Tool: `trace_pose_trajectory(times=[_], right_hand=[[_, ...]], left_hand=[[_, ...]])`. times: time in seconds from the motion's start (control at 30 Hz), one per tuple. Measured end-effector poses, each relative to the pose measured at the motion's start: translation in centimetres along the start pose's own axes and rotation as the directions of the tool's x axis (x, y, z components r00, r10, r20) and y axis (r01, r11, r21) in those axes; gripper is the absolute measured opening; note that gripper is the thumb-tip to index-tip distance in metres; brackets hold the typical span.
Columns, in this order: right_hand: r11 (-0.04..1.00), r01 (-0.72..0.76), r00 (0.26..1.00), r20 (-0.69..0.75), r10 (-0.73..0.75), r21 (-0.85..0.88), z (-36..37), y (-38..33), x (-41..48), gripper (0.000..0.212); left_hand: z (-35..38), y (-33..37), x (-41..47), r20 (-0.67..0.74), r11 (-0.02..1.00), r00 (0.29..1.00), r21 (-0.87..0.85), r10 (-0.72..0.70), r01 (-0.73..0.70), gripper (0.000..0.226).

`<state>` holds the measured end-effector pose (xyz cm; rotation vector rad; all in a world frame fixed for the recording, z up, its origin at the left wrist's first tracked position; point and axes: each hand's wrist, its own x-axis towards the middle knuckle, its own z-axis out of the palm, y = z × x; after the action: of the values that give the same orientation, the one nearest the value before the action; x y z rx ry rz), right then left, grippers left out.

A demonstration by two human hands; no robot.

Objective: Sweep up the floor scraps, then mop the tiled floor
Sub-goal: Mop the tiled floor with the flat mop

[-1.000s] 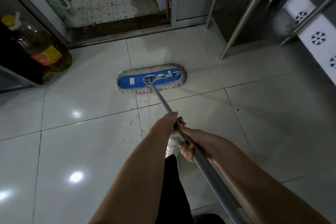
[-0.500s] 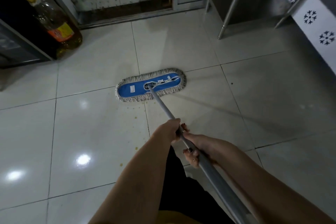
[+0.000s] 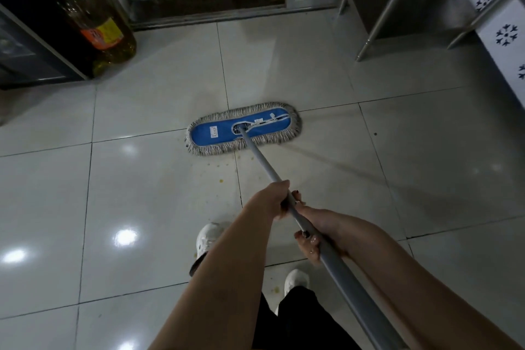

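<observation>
A flat mop with a blue pad and a grey fringe (image 3: pixel 243 129) lies on the glossy pale tiled floor (image 3: pixel 142 193), across a tile joint. Its grey metal handle (image 3: pixel 264 165) runs back toward me. My left hand (image 3: pixel 274 200) grips the handle higher up the shaft, toward the mop head. My right hand (image 3: pixel 318 233) grips it just behind, fingers wrapped under it. Small yellowish scraps (image 3: pixel 221 180) dot the tiles just in front of the mop head, on my side of it.
A large oil bottle (image 3: pixel 96 25) stands at the back left beside a dark cabinet (image 3: pixel 31 45). A door threshold (image 3: pixel 216 13) crosses the back. Steel table legs (image 3: pixel 377 25) and a white patterned panel (image 3: pixel 505 34) are at the right. My white shoes (image 3: pixel 208 239) are below the hands.
The mop head has been drawn back toward me across the tiles, away from the threshold, and I have stepped backward. Both hands keep the same grip on the handle.
</observation>
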<state>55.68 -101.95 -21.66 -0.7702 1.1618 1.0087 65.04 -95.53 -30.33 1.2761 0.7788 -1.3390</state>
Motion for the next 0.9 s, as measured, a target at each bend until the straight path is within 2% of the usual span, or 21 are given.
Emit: trace_pose_trajectory(times=[0.27,0.57,0.73,0.9], right_hand=[[0.998,0.007,1.0,-0.011,-0.007,0.056,8.4,-8.3,2.8,0.065],[0.954,0.171,0.981,0.053,-0.189,0.247,20.7,-17.0,7.0,0.057],[0.932,0.172,0.979,0.051,-0.198,0.319,23.7,-17.0,8.4,0.057],[0.911,0.22,0.969,0.031,-0.246,0.35,25.0,-14.7,8.8,0.047]], left_hand=[[-7.2,9.7,1.8,0.01,1.0,1.0,-0.001,0.022,-0.022,0.031],[-17.5,21.6,3.0,0.001,0.986,1.0,0.165,0.025,-0.025,0.029],[-20.1,22.2,2.9,0.017,0.977,1.0,0.212,0.027,-0.029,0.028],[-21.4,20.4,2.1,0.012,0.973,0.999,0.225,0.047,-0.048,0.031]])
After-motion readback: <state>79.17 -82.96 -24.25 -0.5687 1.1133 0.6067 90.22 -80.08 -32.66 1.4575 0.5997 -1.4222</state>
